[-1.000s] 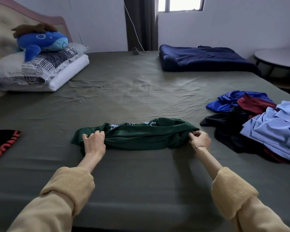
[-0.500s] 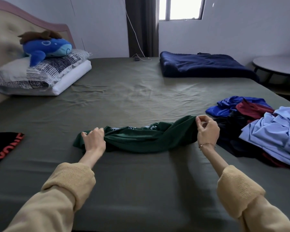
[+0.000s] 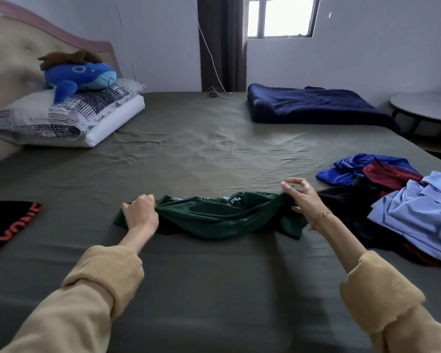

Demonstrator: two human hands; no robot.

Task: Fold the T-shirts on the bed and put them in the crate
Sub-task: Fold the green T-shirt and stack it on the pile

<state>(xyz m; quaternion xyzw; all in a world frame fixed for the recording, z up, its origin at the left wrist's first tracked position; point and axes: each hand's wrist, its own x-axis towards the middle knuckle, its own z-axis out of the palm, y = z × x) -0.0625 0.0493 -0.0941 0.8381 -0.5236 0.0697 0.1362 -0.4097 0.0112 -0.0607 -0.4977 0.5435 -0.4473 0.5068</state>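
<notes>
Green T-shirt [image 3: 222, 217] bunched near the bed's [image 3: 214, 154] front edge, fold barely begun.
Left hand [image 3: 140, 215] clamps one end; right hand [image 3: 301, 197] seemingly pinches the other; next, spread it flat.

Daylight is coming through a barred window [image 3: 281, 16] in pale walls [image 3: 367, 47], beside a dark curtain [image 3: 223, 42]. A round side table [image 3: 425, 108] is standing at right, a padded headboard [image 3: 13, 52] at left.
</notes>
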